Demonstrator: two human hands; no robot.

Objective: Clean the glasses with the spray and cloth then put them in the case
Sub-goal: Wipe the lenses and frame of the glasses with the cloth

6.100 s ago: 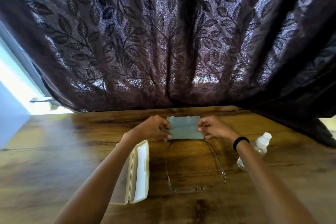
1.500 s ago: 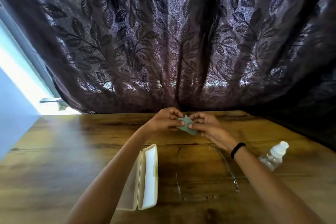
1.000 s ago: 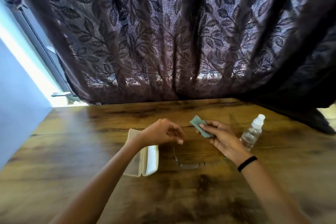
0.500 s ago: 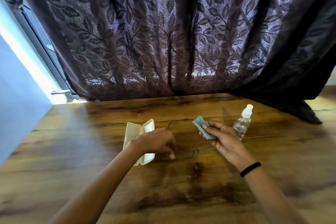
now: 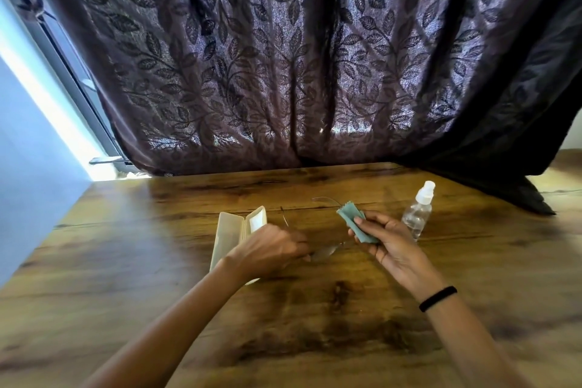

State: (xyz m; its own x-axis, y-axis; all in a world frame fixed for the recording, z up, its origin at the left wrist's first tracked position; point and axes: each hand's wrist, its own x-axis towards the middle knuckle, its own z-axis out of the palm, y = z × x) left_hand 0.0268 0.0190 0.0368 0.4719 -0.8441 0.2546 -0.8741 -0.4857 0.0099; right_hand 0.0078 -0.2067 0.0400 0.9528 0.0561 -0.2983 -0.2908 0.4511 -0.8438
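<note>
**Glasses gripped at the middle of the counter**

A leaf-patterned curtain hangs behind the wooden counter. The open cream case lies partly under the left hand, whose curled fingers grip the glasses' frame, temples pointing away. An upright spray bottle stands just beside the right hand, whose fingers pinch a folded teal cloth.

Thin-framed glasses, 2 temples unfolded, between open cream case and upright clear spray bottle; teal cloth folded.

Dark leaf-patterned curtain hangs behind wooden table, daylight at left.
</note>
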